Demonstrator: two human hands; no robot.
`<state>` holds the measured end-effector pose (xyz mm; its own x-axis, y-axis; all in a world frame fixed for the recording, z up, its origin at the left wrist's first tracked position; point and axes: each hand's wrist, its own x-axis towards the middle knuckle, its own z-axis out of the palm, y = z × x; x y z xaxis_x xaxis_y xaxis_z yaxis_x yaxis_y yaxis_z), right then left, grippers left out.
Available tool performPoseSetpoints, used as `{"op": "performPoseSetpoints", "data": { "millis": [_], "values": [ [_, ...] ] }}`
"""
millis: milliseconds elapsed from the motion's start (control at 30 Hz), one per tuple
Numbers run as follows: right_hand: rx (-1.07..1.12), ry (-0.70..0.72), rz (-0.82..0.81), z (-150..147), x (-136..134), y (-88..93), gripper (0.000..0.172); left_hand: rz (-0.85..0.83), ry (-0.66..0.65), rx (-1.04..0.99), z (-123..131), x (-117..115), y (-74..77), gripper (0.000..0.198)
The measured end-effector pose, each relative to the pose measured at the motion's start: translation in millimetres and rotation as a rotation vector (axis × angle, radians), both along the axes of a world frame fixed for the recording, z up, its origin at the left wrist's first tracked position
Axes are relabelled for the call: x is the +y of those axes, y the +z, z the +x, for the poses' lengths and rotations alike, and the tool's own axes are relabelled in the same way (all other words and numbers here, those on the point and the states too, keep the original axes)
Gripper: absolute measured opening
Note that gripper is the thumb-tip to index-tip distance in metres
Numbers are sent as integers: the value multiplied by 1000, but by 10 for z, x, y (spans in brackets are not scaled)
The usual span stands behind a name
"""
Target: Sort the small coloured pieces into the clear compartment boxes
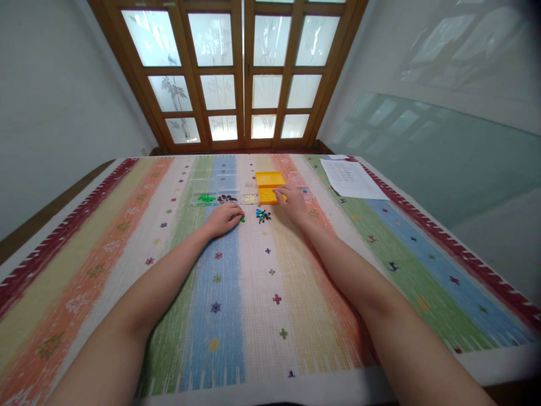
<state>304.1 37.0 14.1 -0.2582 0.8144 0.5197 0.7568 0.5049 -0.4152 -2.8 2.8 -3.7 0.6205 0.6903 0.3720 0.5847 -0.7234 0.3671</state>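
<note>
My left hand rests on the cloth with curled fingers, and a small green piece shows at its fingertips. Just right of it lies a loose pile of mixed small pieces, blue, green and dark red. My right hand reaches over the open yellow box, its thumb and fingers pressed together above the lower half. Whatever the right fingers hold is too small to make out. Clear boxes stand in a row: green pieces, dark red pieces and pale pieces.
Right of the yellow box, partly behind my right hand, is another clear box with a blue piece. A printed paper sheet lies at the far right of the striped tablecloth. Wooden glazed doors stand beyond the table.
</note>
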Motion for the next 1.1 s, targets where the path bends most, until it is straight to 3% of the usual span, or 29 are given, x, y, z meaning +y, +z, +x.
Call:
{"op": "performPoseSetpoints", "data": {
  "millis": [200,300,433,600,700,900,1100],
  "values": [
    [100,-343,-29,621,390,-201,40,2,-1,-11,-7,7,-19,24],
    [86,-358,-21,708,432,-234,35,6,-4,-10,-11,13,-31,24],
    [53,-238,-9,518,300,-154,33,-2,-1,-10,-12,13,-29,24],
    [-68,207,-132,98,-22,-53,22,-11,1,-6,-10,15,-27,24],
    [-145,364,-191,-74,-174,-28,21,-6,4,-5,-12,19,-31,23],
    [-250,435,-167,-147,-235,-28,16,-5,-2,-4,-13,18,-34,22],
    [-265,385,-114,-128,-194,-83,12,-4,-4,-2,-14,23,-43,23]
  ]
}}
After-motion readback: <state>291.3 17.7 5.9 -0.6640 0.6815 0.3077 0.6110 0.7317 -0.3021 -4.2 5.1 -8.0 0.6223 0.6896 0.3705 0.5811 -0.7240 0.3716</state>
